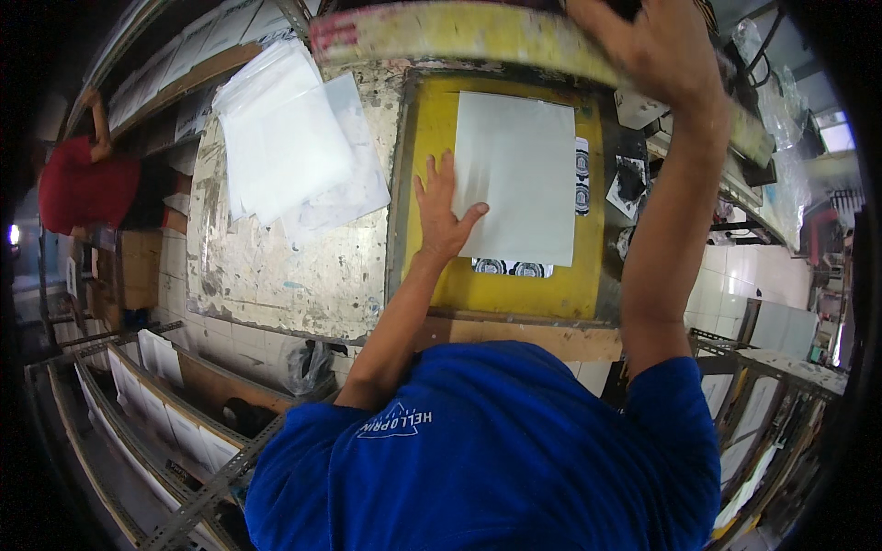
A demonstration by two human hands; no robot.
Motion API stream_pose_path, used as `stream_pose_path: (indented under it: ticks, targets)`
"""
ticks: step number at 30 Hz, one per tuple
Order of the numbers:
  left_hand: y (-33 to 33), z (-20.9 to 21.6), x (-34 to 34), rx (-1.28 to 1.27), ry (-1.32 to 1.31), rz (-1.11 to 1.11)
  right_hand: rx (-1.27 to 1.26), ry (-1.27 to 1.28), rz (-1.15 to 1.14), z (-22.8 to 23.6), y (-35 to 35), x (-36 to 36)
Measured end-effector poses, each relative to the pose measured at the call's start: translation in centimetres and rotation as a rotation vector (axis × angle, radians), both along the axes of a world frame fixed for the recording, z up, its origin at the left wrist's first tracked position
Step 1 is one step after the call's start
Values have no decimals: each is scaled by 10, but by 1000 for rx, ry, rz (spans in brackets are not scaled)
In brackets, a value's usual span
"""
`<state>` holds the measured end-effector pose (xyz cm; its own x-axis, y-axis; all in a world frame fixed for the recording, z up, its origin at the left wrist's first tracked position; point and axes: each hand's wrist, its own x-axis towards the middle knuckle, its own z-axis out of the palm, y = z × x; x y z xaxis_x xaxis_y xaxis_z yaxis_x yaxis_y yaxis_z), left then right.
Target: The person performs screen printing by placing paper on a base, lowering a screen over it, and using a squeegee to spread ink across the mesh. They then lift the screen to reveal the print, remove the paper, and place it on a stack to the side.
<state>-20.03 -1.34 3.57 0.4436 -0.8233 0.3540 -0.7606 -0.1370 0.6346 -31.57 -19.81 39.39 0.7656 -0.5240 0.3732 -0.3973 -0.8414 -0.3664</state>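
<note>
My left hand (pixel 444 209) lies spread and flat, its thumb on the left edge of a white sheet (pixel 519 174) and its fingers over the yellow board (pixel 514 298). Beneath the sheet, strips with round black prints (pixel 511 268) stick out at the lower and right edges. At the top, my right hand (pixel 666 60) reaches across a long yellow-stained frame bar (pixel 478 32) with pink marks at its left end. Hand and bar are blurred. The thumb stretches left, but the other fingers are partly hidden, so I cannot tell whether they grip the bar.
Left of the yellow board, loose white sheets (pixel 285 138) and clear film lie on a paint-spotted table (pixel 276 285). A blackened card (pixel 628 186) is at the right. A person in a red shirt (pixel 87 184) stands by shelves at far left. Racks (pixel 193 404) stand behind me.
</note>
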Motion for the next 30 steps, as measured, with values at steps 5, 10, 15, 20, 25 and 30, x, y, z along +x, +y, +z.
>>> stream_pose_path:
  ticks: [5,10,15,20,25,30]
  targets:
    - [35,91,4,-846,934,-111,-247,-145,58,-84,53,-35]
    - [111,59,-5,-330,1100,139,-42,4,-9,-152,102,-68]
    - [151,-33,-11,-223,722,118,215,28,50,-258,103,-76]
    - [152,-40,-4,-46,125,172,50,424,31,-295,126,-71]
    - [158,-35,-6,90,106,199,208,344,-84,-341,83,-50]
    - [159,-28,-5,102,119,193,-9,211,-77,-359,2,-10]
